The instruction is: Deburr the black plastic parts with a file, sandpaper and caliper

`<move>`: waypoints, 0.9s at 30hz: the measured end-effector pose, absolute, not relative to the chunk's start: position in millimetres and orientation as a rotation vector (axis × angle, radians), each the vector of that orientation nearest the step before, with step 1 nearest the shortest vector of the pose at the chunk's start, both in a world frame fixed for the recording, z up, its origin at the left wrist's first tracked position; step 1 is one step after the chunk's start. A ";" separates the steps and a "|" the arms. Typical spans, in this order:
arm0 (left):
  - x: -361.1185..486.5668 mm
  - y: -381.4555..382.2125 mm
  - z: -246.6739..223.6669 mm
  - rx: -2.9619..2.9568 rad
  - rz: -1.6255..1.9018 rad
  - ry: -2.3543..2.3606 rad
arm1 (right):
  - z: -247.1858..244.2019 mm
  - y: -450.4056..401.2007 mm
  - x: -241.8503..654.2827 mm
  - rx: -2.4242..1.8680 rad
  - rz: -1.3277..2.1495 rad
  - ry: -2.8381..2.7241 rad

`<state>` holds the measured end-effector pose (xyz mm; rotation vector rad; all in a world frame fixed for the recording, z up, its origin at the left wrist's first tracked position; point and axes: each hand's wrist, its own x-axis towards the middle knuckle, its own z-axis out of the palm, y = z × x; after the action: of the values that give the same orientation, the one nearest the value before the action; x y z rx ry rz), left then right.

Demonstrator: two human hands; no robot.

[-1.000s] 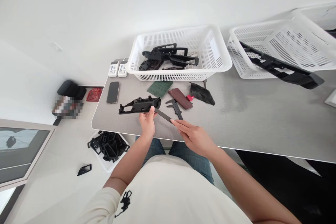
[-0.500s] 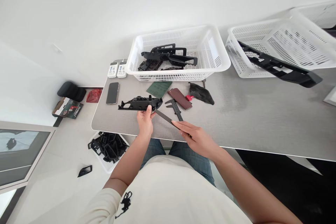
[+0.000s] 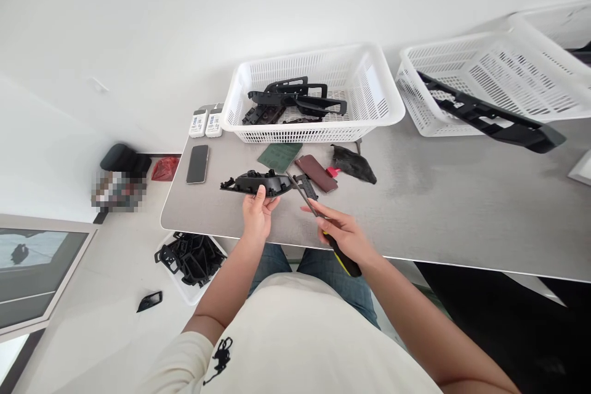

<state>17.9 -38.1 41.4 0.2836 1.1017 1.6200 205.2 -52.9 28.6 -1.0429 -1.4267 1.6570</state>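
Note:
My left hand (image 3: 257,215) grips a black plastic trim part (image 3: 263,183) from below, thumb on its near side, above the front of the table. In my right hand (image 3: 340,231) is a file (image 3: 302,195) with a black and yellow handle; its narrow blade points up and left, the tip close to the part's right end. Whether the two touch I cannot tell. Just behind the blade lies a caliper (image 3: 305,186), partly hidden. Near it on the table are a dark red sanding pad (image 3: 316,173) and a green sandpaper sheet (image 3: 279,156).
A white basket (image 3: 318,133) with several black parts stands at the back. Another white basket (image 3: 443,126) holds a long black part (image 3: 494,117) jutting over its rim. A phone (image 3: 197,164) and a black cloth-like piece (image 3: 354,164) lie on the table. A bin of black parts (image 3: 194,261) sits below left.
The black part has moved slightly right and tilted in my left hand. The file has swung to a steeper angle, and its handle now shows below my right hand.

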 end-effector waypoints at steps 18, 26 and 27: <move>26.7 -45.9 33.9 0.162 1.470 0.936 | 23.0 -47.1 169.3 -0.973 1.770 -0.963; 28.7 -46.4 36.5 0.125 1.469 0.907 | 22.2 -47.6 169.0 -0.978 1.764 -0.982; 29.2 -46.1 36.6 0.135 1.473 0.927 | 22.3 -48.2 168.5 -0.979 1.760 -0.996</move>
<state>29.2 -46.1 36.6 0.1354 0.9265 1.4733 168.5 -48.2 22.3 -0.9792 -0.9960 1.7595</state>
